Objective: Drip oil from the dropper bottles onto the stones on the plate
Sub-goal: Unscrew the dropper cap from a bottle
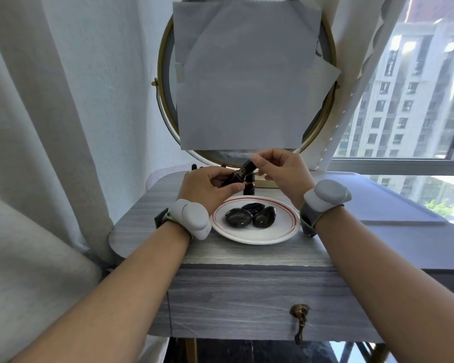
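Unscrewing the cap looks to be the step in hand, judging by the grips.

Left hand (207, 187): fingers curled round the body of a dark dropper bottle (232, 179), which is tilted with its top leaning right and away from the person.
Right hand (281, 174): thumb and fingertips pinch the bottle's black cap (248, 165). Cannot tell whether the cap is seated, loosened or partly drawn out, because the fingers cover the joint.

Position: the held bottle is in the air just behind the far rim of the plate (286, 231), not over the stones. A second bottle (249, 188) stands upright on the tabletop (147, 231), close below the held one and near the plate's far edge.

Plate: white with a red ring line, on the tabletop between the two wrists. Three dark stones (238, 217) are grouped in its middle, touching one another. They are glossy, so whether any oil is on them cannot be read.

Judgement: probably early in the task, with no dropper over the stones yet.

Next move calls for:
- the left hand bringing the bottle upright and steadying it, so nothing spills once it is open;
- the right hand lifting cap and dropper straight out;
- carrying the dropper tip toward the person, over a stone, then a light squeeze.

Caution: the second bottle stands close under both hands and could be knocked over.
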